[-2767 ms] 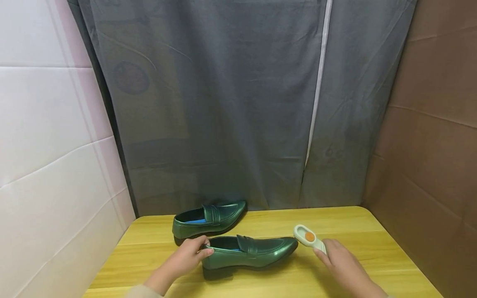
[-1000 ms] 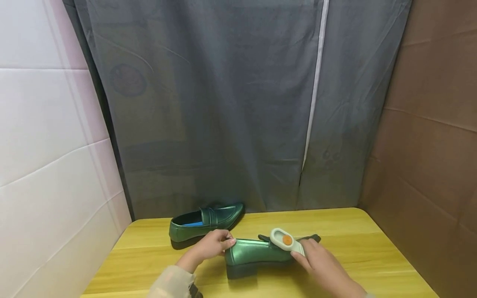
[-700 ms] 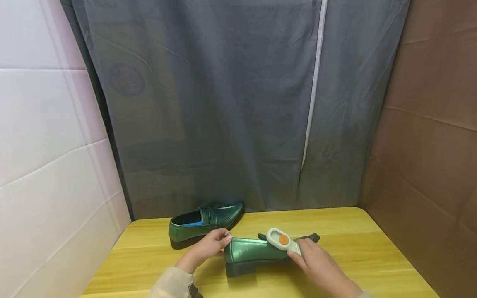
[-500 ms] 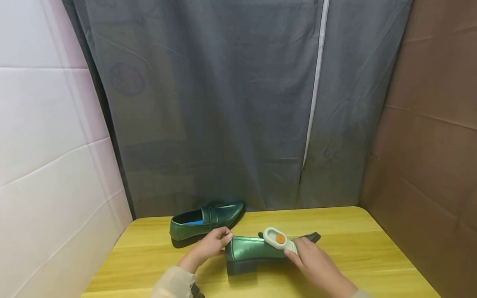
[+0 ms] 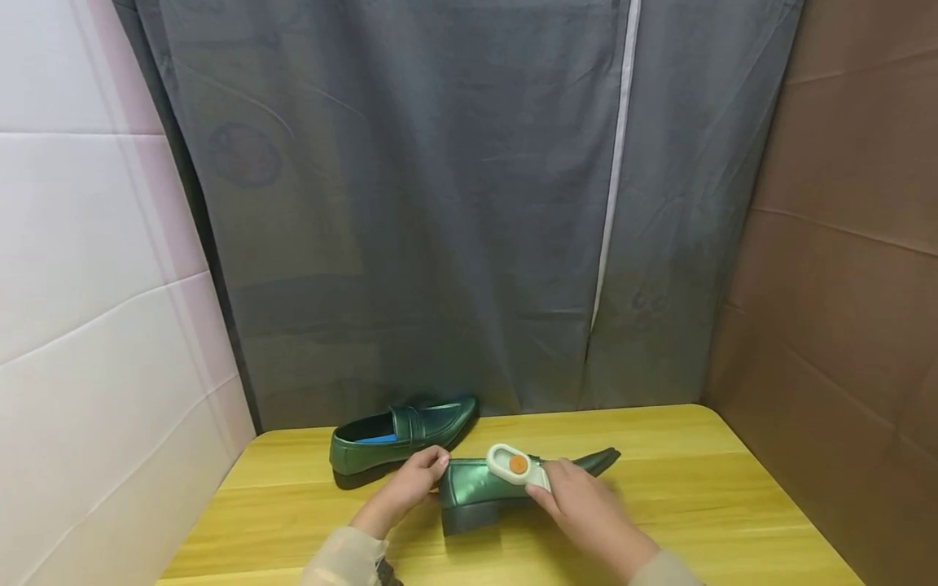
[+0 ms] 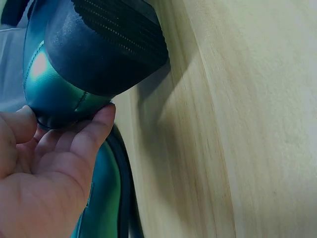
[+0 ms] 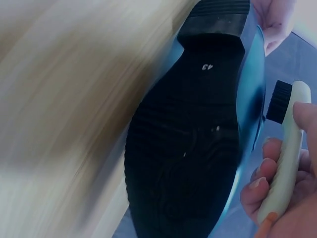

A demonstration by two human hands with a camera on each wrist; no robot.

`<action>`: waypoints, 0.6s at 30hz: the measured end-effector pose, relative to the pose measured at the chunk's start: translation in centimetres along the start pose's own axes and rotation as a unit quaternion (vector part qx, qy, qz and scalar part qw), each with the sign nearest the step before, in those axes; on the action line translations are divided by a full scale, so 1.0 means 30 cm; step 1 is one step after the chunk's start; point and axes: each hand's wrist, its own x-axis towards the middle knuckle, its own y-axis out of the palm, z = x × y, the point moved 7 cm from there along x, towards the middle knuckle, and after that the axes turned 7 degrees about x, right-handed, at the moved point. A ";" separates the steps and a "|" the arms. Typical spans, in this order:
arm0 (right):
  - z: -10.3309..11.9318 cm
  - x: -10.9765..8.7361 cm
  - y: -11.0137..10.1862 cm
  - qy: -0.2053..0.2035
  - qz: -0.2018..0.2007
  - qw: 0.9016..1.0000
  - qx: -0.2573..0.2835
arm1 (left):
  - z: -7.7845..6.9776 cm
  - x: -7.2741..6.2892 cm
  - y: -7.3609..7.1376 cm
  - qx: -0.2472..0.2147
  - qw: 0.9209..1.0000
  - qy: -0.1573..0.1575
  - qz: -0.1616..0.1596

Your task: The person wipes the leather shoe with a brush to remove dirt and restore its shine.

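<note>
My left hand point(image 5: 412, 482) pinches the heel collar of a shiny green loafer point(image 5: 469, 483). In the left wrist view the thumb and fingers hold the back edge below the dark heel block point(image 6: 99, 49). The loafer is tipped on its side, its black sole point(image 7: 188, 129) facing the right wrist camera. My right hand point(image 5: 586, 509) grips a pale green shoe brush point(image 5: 507, 464) with an orange disc. Its dark bristles point(image 7: 279, 102) point at the upper's side, right by the leather. Part of the loafer's forefoot is hidden behind the right hand.
A second green loafer point(image 5: 403, 439) with a blue insole stands upright at the back left of the yellow wood table point(image 5: 696, 488). A grey curtain point(image 5: 440, 244) hangs behind, with a white panel point(image 5: 110, 285) left and a brown one point(image 5: 843, 285) right.
The brush came from beyond the toe onto the loafer's side, then slid left toward the heel. The held loafer was upright earlier and has since been tipped over and shifted right.
</note>
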 end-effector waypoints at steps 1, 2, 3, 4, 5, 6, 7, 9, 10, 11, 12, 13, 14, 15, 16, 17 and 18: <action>0.006 0.007 0.007 -0.003 0.003 1.000 0.002 | 0.002 0.002 0.000 -0.001 1.000 0.000 -0.003; 0.012 0.014 0.014 -0.007 0.006 1.000 0.003 | 0.004 0.003 0.000 -0.003 1.000 -0.001 -0.005; 0.019 0.021 0.021 -0.010 0.009 1.000 0.005 | 0.005 0.004 0.001 -0.003 1.000 -0.001 -0.007; 0.027 0.028 0.027 -0.014 0.011 1.000 0.005 | 0.006 0.005 0.001 -0.004 1.000 -0.002 -0.009; 0.035 0.035 0.033 -0.017 0.014 1.000 0.005 | 0.006 0.005 0.001 -0.004 1.000 -0.002 -0.009; 0.044 0.041 0.039 -0.019 0.016 1.000 0.006 | 0.007 0.005 0.001 -0.005 1.000 -0.002 -0.009; 0.051 0.047 0.044 -0.020 0.019 1.000 0.006 | 0.008 0.006 0.002 -0.005 1.000 -0.001 -0.008; 0.067 0.057 0.054 -0.023 0.021 1.000 0.005 | 0.010 0.006 0.002 -0.006 1.000 -0.002 -0.007; 0.075 0.062 0.058 -0.025 0.020 0.999 0.003 | 0.010 0.007 0.002 -0.007 1.000 -0.003 -0.008; 0.082 0.066 0.062 -0.027 0.019 0.999 0.001 | 0.011 0.007 0.002 -0.007 1.000 -0.003 -0.009; 0.089 0.070 0.066 -0.029 0.017 0.999 -0.003 | 0.012 0.008 0.002 -0.007 1.000 -0.003 -0.010; 0.096 0.073 0.071 -0.033 0.015 0.999 -0.006 | 0.012 0.008 0.002 -0.007 1.000 -0.003 -0.011; 0.102 0.076 0.076 -0.035 0.014 0.999 -0.010 | 0.013 0.008 0.001 -0.008 1.000 -0.003 -0.012; 0.107 0.080 0.082 -0.038 0.012 0.999 -0.016 | 0.014 0.008 0.000 -0.007 1.000 -0.003 -0.013; 0.113 0.084 0.088 -0.040 0.011 0.999 -0.020 | 0.015 0.009 -0.001 -0.005 1.000 -0.003 -0.014; 0.117 0.088 0.094 -0.042 0.010 0.999 -0.023 | 0.016 0.008 -0.002 -0.003 1.000 -0.003 -0.015; 0.123 0.092 0.100 -0.044 0.010 0.999 -0.026 | 0.017 0.007 -0.003 -0.001 1.000 -0.002 -0.017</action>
